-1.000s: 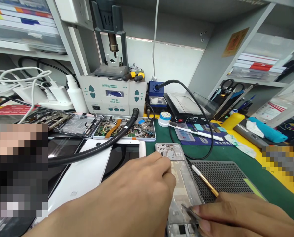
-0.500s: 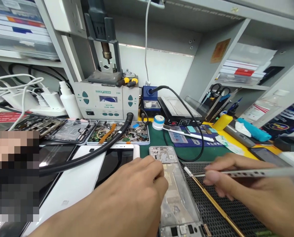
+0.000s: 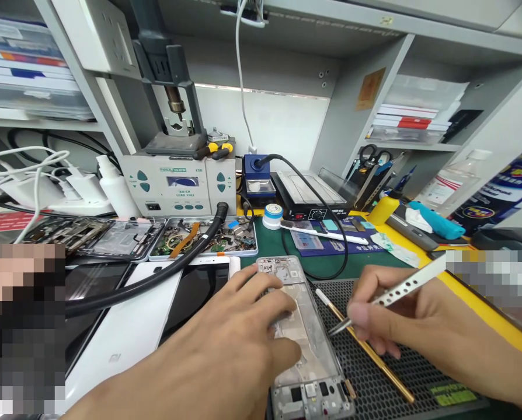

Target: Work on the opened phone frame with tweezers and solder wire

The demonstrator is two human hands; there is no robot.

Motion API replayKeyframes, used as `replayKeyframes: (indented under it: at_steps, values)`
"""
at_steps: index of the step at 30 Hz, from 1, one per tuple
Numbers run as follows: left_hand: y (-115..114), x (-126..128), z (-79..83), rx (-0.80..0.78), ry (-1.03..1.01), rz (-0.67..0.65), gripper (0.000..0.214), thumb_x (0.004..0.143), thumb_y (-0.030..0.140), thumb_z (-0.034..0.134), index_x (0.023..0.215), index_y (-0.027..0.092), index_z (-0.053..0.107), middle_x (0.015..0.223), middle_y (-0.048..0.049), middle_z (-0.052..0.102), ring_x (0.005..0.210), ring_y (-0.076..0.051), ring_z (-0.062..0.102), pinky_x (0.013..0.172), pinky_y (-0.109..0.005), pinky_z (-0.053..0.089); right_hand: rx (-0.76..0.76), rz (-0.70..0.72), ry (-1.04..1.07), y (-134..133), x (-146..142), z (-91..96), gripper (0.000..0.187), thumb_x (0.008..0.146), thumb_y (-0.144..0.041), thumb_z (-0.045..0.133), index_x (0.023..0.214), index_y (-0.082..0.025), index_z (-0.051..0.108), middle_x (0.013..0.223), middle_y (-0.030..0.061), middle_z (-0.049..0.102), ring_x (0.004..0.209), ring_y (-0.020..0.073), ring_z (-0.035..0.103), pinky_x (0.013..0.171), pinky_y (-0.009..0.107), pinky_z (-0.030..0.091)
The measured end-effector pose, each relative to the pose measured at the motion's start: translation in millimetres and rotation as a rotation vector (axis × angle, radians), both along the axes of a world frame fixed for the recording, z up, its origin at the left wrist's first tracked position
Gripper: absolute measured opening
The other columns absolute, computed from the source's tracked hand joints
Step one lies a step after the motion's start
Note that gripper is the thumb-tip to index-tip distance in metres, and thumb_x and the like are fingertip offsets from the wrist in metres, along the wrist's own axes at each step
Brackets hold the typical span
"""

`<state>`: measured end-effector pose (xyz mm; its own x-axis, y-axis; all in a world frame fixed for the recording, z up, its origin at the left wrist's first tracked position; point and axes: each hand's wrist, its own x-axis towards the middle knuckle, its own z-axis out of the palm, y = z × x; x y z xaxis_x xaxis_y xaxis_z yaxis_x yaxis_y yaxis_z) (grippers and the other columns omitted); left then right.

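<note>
Phone frame [image 3: 307, 344] under flat left hand [image 3: 239, 344]; tweezers [image 3: 392, 296] pinched in right hand [image 3: 401, 315]

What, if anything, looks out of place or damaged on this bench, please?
The thick black hose lies across the white phone. The phone frame under the left hand is stripped open, and the parts tray is a loose jumble.
</note>
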<state>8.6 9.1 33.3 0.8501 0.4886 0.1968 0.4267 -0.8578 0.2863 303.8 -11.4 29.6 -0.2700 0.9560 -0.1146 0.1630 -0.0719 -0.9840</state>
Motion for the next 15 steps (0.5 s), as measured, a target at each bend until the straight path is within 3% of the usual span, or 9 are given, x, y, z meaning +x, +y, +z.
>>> replayKeyframes:
  at_steps: [3, 5, 9, 12, 15]
  values:
    - [-0.2, 0.1, -1.4, -0.006, -0.041, 0.025, 0.028, 0.102, 0.004, 0.064, 0.104, 0.025, 0.082, 0.121, -0.0074, 0.076, 0.127, -0.031, 0.065, 0.118, -0.047, 0.054, -0.173, 0.096, -0.066, -9.4, 1.7, -3.9, 0.035, 0.085, -0.043, 0.105, 0.097, -0.021, 0.080, 0.066, -0.0052, 0.068, 0.054, 0.0087, 0.057, 0.050, 0.013, 0.049]
    - [-0.8, 1.4, -3.6, -0.013, -0.067, 0.035, 0.024, 0.106, 0.007, 0.063, 0.105, 0.023, 0.080, 0.118, -0.0075, 0.076, 0.123, -0.030, 0.066, 0.115, -0.045, 0.055, -0.191, 0.123, -0.119, -16.0, 3.0, -7.7, 0.033, 0.088, -0.046, 0.102, 0.099, -0.021, 0.082, 0.066, -0.0045, 0.067, 0.054, 0.0083, 0.054, 0.049, 0.013, 0.046]
    - [-2.5, 5.0, -9.2, -0.012, -0.076, 0.040, 0.020, 0.111, 0.009, 0.062, 0.108, 0.021, 0.077, 0.113, -0.0063, 0.076, 0.114, -0.026, 0.067, 0.110, -0.040, 0.057, 0.222, 0.155, -0.272, -23.0, 3.4, -12.3, 0.009, 0.093, -0.028, 0.096, 0.091, -0.026, 0.088, 0.075, -0.0017, 0.079, 0.062, 0.0119, 0.069, 0.058, 0.017, 0.054]
    - [-3.1, 6.7, -11.9, -0.009, -0.077, 0.061, 0.020, 0.112, 0.008, 0.062, 0.106, 0.022, 0.076, 0.110, -0.0055, 0.075, 0.110, -0.025, 0.068, 0.111, -0.040, 0.057, 0.510, 0.268, -0.291, -22.9, 1.0, -14.6, 0.017, 0.093, -0.015, 0.095, 0.100, -0.027, 0.086, 0.085, -0.0029, 0.085, 0.071, 0.0138, 0.080, 0.069, 0.019, 0.061]
    - [-2.0, 7.6, -12.3, -0.008, -0.073, 0.060, 0.019, 0.112, 0.012, 0.064, 0.102, 0.022, 0.076, 0.104, -0.0054, 0.075, 0.108, -0.026, 0.069, 0.108, -0.041, 0.057, 0.650, 0.349, -0.222, -22.3, -0.9, -19.2, 0.020, 0.096, -0.014, 0.094, 0.108, -0.025, 0.081, 0.088, -0.0026, 0.086, 0.074, 0.0135, 0.082, 0.073, 0.018, 0.061]
